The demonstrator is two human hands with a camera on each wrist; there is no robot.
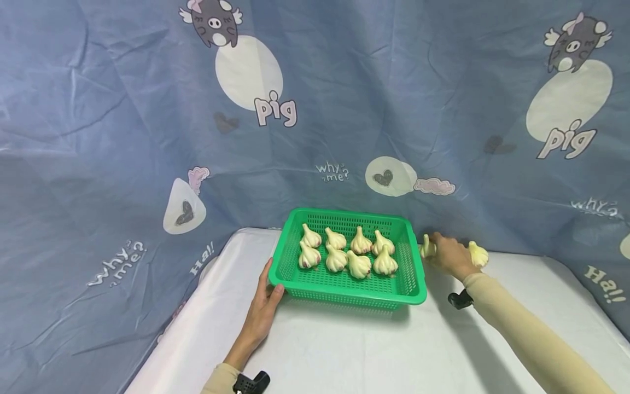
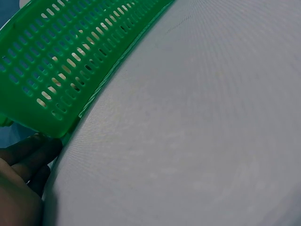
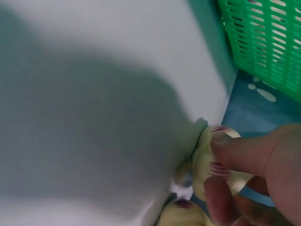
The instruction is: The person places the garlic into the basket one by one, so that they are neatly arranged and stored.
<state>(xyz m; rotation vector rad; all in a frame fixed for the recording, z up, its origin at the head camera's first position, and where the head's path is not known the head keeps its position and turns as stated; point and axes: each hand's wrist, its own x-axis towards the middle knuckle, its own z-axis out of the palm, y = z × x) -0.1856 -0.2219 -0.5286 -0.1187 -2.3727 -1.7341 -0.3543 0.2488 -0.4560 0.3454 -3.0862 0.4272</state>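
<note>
My right hand [image 1: 450,256] reaches to the back of the table, just right of the green basket. Its thumb and fingers pinch a pale garlic bulb [image 3: 214,162] with purple streaks; in the head view that bulb shows partly, beside the basket wall. A second garlic bulb [image 1: 477,254] lies to the right, close behind the hand. At the near left corner of the green basket [image 1: 344,295], my left hand [image 1: 262,309] rests with its thumb at the front rim and fairly straight fingers along the side. Its fingertips touch the basket's lower corner in the left wrist view.
Several garlic bulbs [image 1: 360,265] stand in two rows inside the basket. A white cloth [image 1: 339,355] covers the table. Behind the table hangs a blue printed curtain [image 1: 315,148], close to the basket's far side.
</note>
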